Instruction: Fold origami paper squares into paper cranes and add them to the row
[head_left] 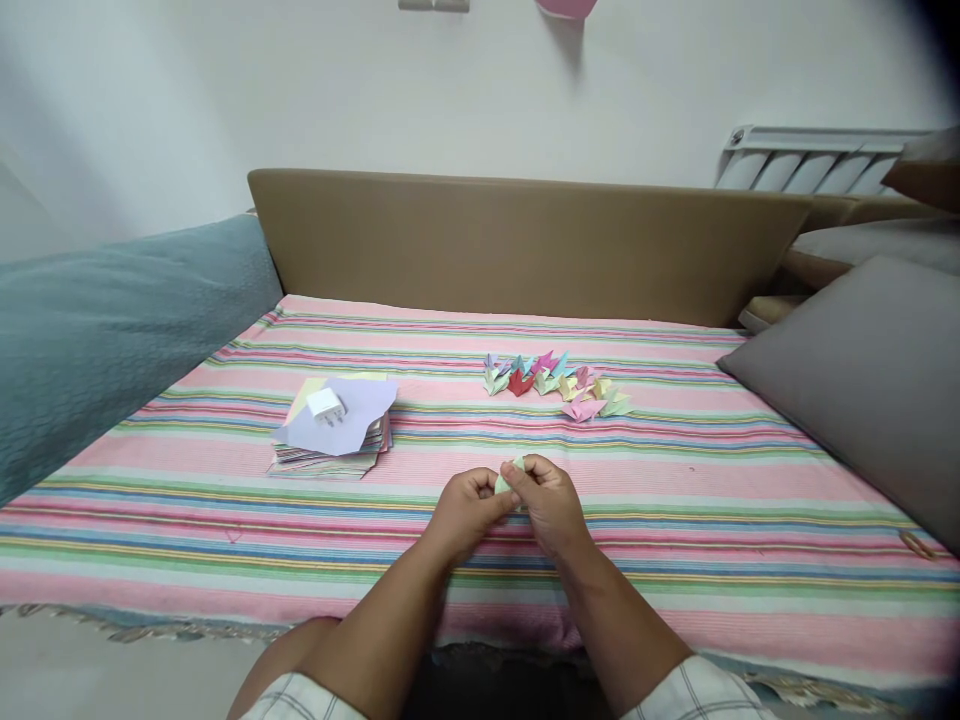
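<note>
Between my two hands is a small piece of folded light green paper [504,484], mostly hidden by the fingers. My left hand [466,508] pinches it from the left. My right hand [550,498] grips it from the right, thumb across its front. Both hands are held close together over the striped cloth [337,550]. Beyond them lies a group of folded paper cranes, among them a red crane [520,382], a pink crane [584,407] and several green, blue and yellow ones.
To the left sits a stack of coloured paper [330,462], topped by a lilac sheet [360,405] and a white charger plug [325,405]. A brown backrest [510,245] runs along the back. A grey cushion [870,380] leans at the right, near a small brown ring [916,545].
</note>
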